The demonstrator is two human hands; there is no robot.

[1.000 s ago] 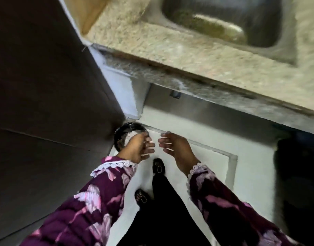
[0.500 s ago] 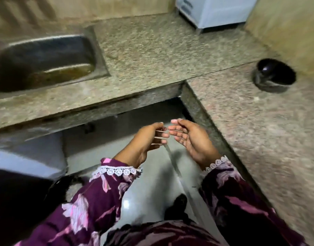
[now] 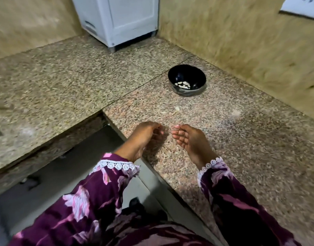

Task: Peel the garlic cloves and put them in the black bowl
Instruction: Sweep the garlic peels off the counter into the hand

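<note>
Both hands have come up from the gap over the floor and now hover above the counter's (image 3: 223, 139) near edge. Left hand (image 3: 143, 137) hangs with fingers loosely curled; whether it holds anything cannot be told. Right hand (image 3: 188, 139) faces it just apart, fingers bunched together, a pale sliver seeming to show at the tips, too blurred to name. Beyond them a clove (image 3: 177, 108) lies loose on the stone. Farther back sits the bowl (image 3: 187, 79), pale cloves (image 3: 182, 85) in its bottom. A white cabinet (image 3: 120, 18) stands in the far corner.
</note>
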